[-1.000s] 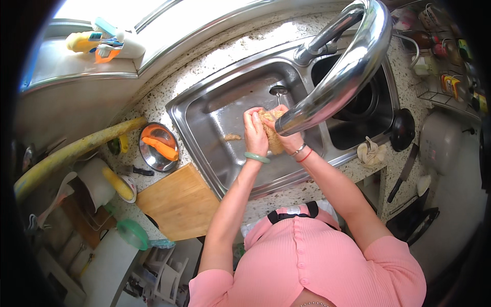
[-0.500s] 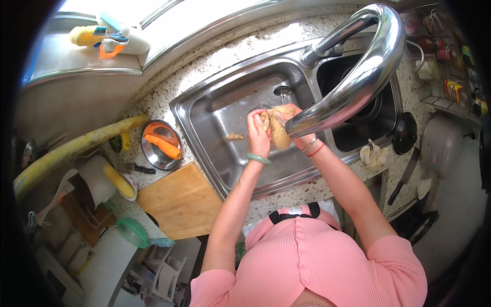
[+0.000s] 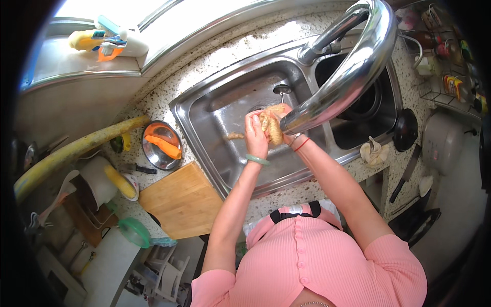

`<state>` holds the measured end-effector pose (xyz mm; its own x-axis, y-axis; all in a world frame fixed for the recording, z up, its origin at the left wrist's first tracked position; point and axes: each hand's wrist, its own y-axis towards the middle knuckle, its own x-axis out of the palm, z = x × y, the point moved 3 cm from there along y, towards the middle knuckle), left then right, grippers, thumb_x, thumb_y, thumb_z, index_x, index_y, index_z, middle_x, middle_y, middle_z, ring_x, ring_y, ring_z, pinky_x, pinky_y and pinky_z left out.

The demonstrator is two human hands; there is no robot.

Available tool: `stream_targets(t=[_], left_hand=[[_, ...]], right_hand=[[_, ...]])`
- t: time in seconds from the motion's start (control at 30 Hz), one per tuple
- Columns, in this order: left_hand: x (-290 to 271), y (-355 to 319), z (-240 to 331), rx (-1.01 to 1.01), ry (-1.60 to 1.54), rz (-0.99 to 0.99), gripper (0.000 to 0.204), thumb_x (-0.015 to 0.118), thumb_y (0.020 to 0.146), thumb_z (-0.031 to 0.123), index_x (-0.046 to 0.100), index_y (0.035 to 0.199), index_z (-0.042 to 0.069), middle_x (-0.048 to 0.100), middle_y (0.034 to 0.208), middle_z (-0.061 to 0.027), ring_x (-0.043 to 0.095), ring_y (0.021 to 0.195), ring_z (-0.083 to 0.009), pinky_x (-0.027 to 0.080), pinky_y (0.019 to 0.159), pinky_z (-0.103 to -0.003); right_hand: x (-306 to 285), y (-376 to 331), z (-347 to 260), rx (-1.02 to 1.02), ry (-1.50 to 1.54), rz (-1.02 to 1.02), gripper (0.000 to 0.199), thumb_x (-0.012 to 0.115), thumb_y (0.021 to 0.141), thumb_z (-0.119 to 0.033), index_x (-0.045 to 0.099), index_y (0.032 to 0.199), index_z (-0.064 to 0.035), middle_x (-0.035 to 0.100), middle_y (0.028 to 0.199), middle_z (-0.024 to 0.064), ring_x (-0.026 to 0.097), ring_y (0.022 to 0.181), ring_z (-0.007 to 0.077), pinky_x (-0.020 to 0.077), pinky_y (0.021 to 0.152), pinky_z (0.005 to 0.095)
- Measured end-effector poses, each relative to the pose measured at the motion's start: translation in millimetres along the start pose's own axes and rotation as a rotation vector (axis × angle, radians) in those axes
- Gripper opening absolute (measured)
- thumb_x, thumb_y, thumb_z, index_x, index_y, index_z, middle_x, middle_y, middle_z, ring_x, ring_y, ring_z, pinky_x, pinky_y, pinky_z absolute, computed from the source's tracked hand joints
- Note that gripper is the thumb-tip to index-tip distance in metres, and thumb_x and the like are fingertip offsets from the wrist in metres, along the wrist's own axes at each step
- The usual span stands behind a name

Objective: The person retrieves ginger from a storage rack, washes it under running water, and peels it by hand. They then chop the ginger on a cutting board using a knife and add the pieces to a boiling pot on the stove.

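Note:
Both hands are together over the left basin of a steel sink (image 3: 204,100), under the tap's spout. My left hand (image 3: 254,134), with a green bangle at the wrist, is closed round a knobbly piece of ginger (image 3: 264,121). Partly hidden by the spout, my right hand (image 3: 288,138) is closed on a tan, rough-textured scrubbing cloth (image 3: 275,134), which presses against the ginger. A smaller ginger piece (image 3: 235,136) lies on the basin floor left of my hands.
The chrome tap (image 3: 353,77) arches above my right hand. Left of the sink are a steel bowl (image 3: 162,134) with peeled carrot (image 3: 164,147), a knife (image 3: 140,168) and a wooden cutting board (image 3: 184,202). A cleaver (image 3: 406,174) lies at the right.
My right hand and the tan cloth have shifted up and inward against the ginger, so less cloth hangs down. My left hand has moved slightly left.

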<state>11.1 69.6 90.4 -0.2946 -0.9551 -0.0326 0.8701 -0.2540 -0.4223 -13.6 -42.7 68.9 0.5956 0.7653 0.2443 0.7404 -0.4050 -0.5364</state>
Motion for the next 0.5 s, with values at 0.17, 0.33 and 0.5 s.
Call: stream_targets(t=[0.17,0.33,0.5], left_hand=[[1,-2,14,-0.228,-0.158,-0.009,0.025,0.033,0.101,0.025,0.047,0.105,0.004,0.054,0.089,-0.0057,0.054,0.083,-0.0178,0.045,0.077,-0.033],[11,-3,25,0.213,0.127,0.122,0.024,0.035,0.101,0.023,0.044,0.095,0.002,0.053,0.084,-0.0094,0.053,0.077,-0.0195,0.044,0.072,-0.034],[-1,-4,17,0.201,0.213,0.165,0.023,0.037,0.1,0.023,0.044,0.091,0.003,0.052,0.076,-0.0091,0.051,0.07,-0.0189,0.043,0.065,-0.035]], right_hand=[[-8,-18,-33,0.12,0.056,-0.177,0.021,0.067,0.083,-0.01,0.059,0.101,-0.0019,0.063,0.102,0.0064,0.059,0.093,0.0132,0.0488,0.079,0.0261],[6,-20,-26,-0.332,-0.394,-0.089,0.022,0.068,0.08,-0.008,0.054,0.096,-0.0014,0.064,0.098,0.0076,0.059,0.09,0.013,0.0479,0.08,0.0273],[22,-18,-19,-0.397,-0.34,0.034,0.02,0.063,0.084,-0.01,0.052,0.098,-0.0004,0.063,0.091,0.0081,0.06,0.082,0.0134,0.0497,0.073,0.0279]])
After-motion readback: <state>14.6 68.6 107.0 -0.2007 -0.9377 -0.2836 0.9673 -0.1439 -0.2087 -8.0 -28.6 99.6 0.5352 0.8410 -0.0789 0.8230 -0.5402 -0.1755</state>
